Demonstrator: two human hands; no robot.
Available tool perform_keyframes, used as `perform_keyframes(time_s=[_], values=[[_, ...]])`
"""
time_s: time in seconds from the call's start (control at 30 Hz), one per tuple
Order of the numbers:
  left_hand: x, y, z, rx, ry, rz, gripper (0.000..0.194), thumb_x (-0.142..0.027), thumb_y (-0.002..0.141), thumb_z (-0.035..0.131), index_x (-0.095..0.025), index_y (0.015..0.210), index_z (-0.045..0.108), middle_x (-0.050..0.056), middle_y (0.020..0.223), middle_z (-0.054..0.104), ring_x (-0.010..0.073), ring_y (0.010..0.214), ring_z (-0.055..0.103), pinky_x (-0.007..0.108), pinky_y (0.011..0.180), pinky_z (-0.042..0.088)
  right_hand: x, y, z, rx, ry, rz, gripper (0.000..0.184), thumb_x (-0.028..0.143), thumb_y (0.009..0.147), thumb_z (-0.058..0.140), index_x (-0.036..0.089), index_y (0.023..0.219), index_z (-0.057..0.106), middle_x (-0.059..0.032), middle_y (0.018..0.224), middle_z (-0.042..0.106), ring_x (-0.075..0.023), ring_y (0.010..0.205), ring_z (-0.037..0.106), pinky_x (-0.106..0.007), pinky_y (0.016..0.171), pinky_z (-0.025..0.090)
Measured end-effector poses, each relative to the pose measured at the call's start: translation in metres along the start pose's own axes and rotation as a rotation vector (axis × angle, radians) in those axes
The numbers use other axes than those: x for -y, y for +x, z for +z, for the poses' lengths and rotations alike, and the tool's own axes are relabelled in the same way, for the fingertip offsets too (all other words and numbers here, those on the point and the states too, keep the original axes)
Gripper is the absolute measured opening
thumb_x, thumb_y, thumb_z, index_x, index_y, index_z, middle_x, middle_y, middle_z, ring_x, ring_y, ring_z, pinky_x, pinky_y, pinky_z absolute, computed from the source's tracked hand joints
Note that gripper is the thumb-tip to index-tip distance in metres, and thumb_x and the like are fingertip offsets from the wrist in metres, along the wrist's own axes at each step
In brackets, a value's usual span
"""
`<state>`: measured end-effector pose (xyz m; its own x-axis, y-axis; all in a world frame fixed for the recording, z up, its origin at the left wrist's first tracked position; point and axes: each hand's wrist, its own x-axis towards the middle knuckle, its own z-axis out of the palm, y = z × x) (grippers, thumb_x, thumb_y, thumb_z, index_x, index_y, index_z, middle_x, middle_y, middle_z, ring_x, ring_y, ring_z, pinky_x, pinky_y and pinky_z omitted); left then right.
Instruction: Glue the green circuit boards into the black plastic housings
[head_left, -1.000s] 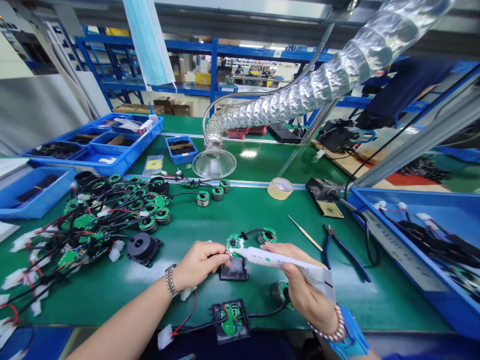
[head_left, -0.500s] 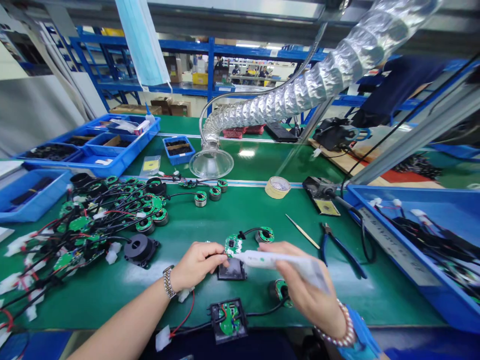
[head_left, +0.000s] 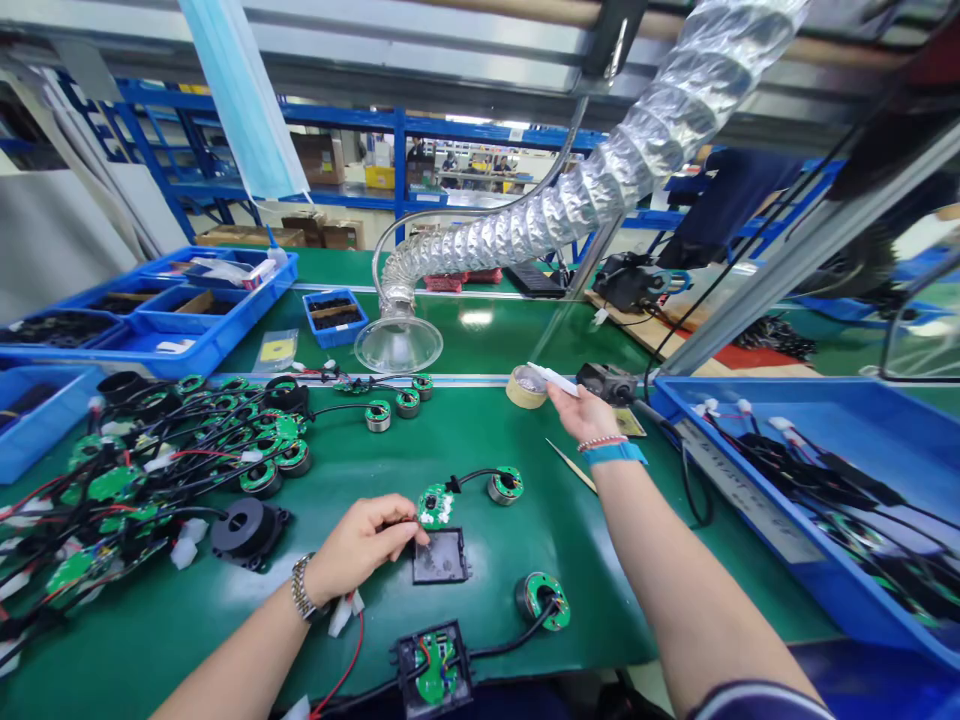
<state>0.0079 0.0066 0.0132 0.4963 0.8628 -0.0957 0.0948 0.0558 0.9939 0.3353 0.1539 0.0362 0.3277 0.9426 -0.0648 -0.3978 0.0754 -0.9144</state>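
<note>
Okay, landmark: shallow black tray on the counter. Left hand at the tray's left, fingertips pinched together, seemingly on a dark cable. Green board with white blobs, just beyond the tray. Right hand farther out, right of the tray, clamped on a white tube, its end over the tape roll. Wired case on the near side of the tray.

A metal-link watch, beaded bracelet, blue wristband and white-striped dark sleeve show.
</note>
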Motion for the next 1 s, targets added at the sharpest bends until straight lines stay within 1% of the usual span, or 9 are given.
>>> perform_keyframes(time_s=[0.1,0.23,0.3,0.33,0.43,0.53,0.7,0.87,1.0], values=[[0.0,-0.001,-0.006,0.014,0.076,0.044,0.034,-0.044,0.081,0.051,-0.011,0.084,0.062,0.002,0.064,0.057,0.004,0.041,0.033,0.017,0.037,0.024,0.002,0.003,0.002,0.087,-0.067,0.013,0.032,0.019,0.092,0.028,0.011,0.075,0.053,-0.0069,0.066,0.061,-0.0114,0.061,0.061,-0.024,0.06,0.054],[-0.003,0.001,-0.011,-0.005,0.219,0.221,0.033,-0.041,0.084,0.049,-0.013,0.082,0.067,0.004,0.068,0.056,0.0093,0.053,0.046,0.021,0.05,0.039,-0.004,-0.043,0.012,0.249,-0.145,0.064,0.017,0.026,0.083,0.051,0.011,0.078,0.059,-0.0055,0.067,0.063,-0.0131,0.064,0.062,-0.027,0.063,0.053],[-0.005,0.002,-0.013,0.009,0.281,0.294,0.031,-0.037,0.085,0.049,-0.014,0.08,0.069,0.005,0.068,0.058,0.0127,0.063,0.051,0.024,0.061,0.043,-0.009,-0.078,0.021,0.498,-0.289,0.057,0.019,0.027,0.075,0.062,0.013,0.087,0.062,-0.0071,0.08,0.066,-0.0161,0.076,0.063,-0.031,0.072,0.052],[-0.006,0.002,-0.013,0.024,0.302,0.317,0.029,-0.035,0.085,0.049,-0.015,0.081,0.069,0.005,0.069,0.059,0.0135,0.066,0.052,0.025,0.064,0.044,-0.011,-0.094,0.025,0.718,-0.446,0.003,0.024,0.029,0.075,0.063,0.014,0.093,0.063,-0.0075,0.088,0.066,-0.0167,0.083,0.062,-0.032,0.077,0.05],[-0.007,0.002,-0.014,0.071,0.365,0.348,0.025,-0.029,0.086,0.048,-0.017,0.091,0.069,0.007,0.076,0.062,0.0144,0.071,0.055,0.025,0.067,0.045,-0.012,-0.129,0.03,1.13,-0.86,-0.301,0.027,0.035,0.083,0.053,0.017,0.101,0.064,-0.0067,0.09,0.065,-0.0143,0.084,0.059,-0.03,0.078,0.046],[-0.006,0.001,-0.013,0.135,0.488,0.374,0.027,-0.019,0.086,0.042,-0.021,0.094,0.069,0.005,0.083,0.063,0.0132,0.075,0.056,0.024,0.068,0.044,-0.009,-0.144,0.024,1.159,-1.028,-0.507,0.031,0.035,0.088,0.044,0.015,0.095,0.066,-0.0059,0.076,0.063,-0.0117,0.07,0.056,-0.024,0.066,0.044],[0.003,0.004,-0.006,0.178,0.882,0.416,0.04,-0.006,0.082,0.035,-0.028,0.092,0.068,0.002,0.089,0.06,0.0117,0.08,0.056,0.021,0.066,0.042,-0.012,-0.171,0.006,1.122,-1.261,-0.676,0.032,0.031,0.091,0.038,0.015,0.091,0.065,-0.0041,0.069,0.057,-0.0097,0.06,0.049,-0.022,0.055,0.036],[0.008,0.009,-0.001,0.164,1.259,0.455,0.033,-0.013,0.086,0.039,-0.032,0.092,0.066,0.0,0.097,0.057,0.0123,0.08,0.052,0.022,0.06,0.038,-0.03,-0.198,0.004,1.005,-1.429,-0.809,0.031,0.024,0.092,0.034,0.016,0.085,0.063,-0.0021,0.064,0.053,-0.0103,0.057,0.044,-0.023,0.052,0.028],[0.006,0.013,-0.001,0.206,1.402,0.469,0.03,-0.02,0.089,0.038,-0.032,0.09,0.065,-0.001,0.096,0.055,0.0123,0.08,0.051,0.023,0.059,0.035,-0.04,-0.201,0.009,1.021,-1.472,-0.865,0.028,0.021,0.091,0.036,0.016,0.082,0.062,-0.0018,0.065,0.053,-0.0104,0.059,0.043,-0.024,0.053,0.025]])
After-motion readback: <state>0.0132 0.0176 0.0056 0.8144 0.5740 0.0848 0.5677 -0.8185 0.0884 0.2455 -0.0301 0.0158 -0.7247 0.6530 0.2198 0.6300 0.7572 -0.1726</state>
